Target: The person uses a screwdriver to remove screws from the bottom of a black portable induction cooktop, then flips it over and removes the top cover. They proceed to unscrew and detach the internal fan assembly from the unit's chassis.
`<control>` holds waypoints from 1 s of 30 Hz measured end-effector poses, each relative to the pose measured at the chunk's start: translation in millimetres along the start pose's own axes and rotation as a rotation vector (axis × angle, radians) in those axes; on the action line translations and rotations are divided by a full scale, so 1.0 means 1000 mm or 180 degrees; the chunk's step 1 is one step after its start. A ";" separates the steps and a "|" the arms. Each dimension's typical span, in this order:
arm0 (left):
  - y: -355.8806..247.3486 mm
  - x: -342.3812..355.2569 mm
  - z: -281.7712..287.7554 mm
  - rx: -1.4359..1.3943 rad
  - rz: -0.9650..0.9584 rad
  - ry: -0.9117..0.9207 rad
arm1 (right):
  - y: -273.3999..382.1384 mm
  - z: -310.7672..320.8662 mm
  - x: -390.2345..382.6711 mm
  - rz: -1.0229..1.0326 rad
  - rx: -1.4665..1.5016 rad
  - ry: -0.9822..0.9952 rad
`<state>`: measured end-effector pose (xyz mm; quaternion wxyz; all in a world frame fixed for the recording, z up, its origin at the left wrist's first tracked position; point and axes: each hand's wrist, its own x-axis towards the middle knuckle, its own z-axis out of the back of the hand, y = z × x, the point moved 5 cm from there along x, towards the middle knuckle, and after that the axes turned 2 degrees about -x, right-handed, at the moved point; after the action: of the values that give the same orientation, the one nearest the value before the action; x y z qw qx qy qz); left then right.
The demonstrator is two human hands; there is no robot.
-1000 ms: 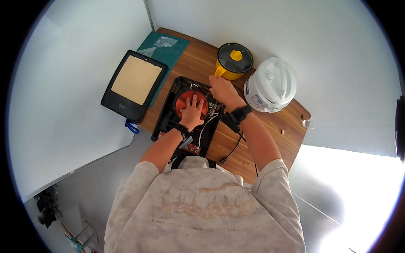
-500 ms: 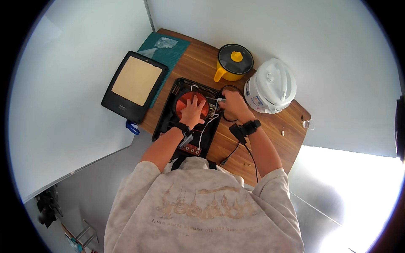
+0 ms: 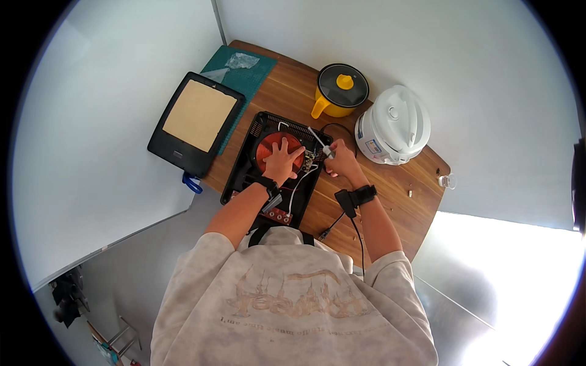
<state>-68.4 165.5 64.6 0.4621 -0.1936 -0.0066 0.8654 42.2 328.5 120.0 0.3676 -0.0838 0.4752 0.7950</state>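
My left hand (image 3: 281,163) lies with fingers spread on the round red copper coil (image 3: 265,143) inside an open black appliance casing (image 3: 241,183). My right hand (image 3: 342,162) is closed round a slim screwdriver-like tool (image 3: 329,152) with a pale handle, its thin shaft pointing up and left over the casing's right side, near a circuit board (image 3: 309,161) with white wires. Whether its tip touches anything I cannot tell. A smaller red board (image 3: 278,215) sits at the casing's near end.
A black panel with a beige sheet (image 3: 194,114) overlaps a green mat (image 3: 250,70) on the left of the wooden table (image 3: 397,219). A yellow pot (image 3: 334,107), white cooker (image 3: 390,131) and small clear cup (image 3: 447,181) are at right. A plug (image 3: 325,233) lies nearer me. White walls enclose the table.
My right hand has moved down and right from beside the yellow pot's handle, and the tool now shows raised diagonally in it. My left hand remains on the coil.
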 end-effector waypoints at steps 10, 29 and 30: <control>-0.004 -0.004 0.008 -0.0102 0.0043 -0.0003 | -0.004 -0.016 0.001 0.0827 -0.0560 -0.0733; -0.004 -0.004 0.007 -0.0263 0.0103 0.0041 | 0.002 -0.018 0.002 0.0698 -0.0679 -0.0627; -0.004 -0.004 0.006 -0.0272 0.0104 0.0043 | 0.005 -0.017 -0.001 0.0727 -0.0605 -0.0672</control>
<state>-65.5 166.0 72.5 0.4392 -0.2191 -0.0372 0.8705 35.6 313.0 114.8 0.3132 0.0203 0.3631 0.8773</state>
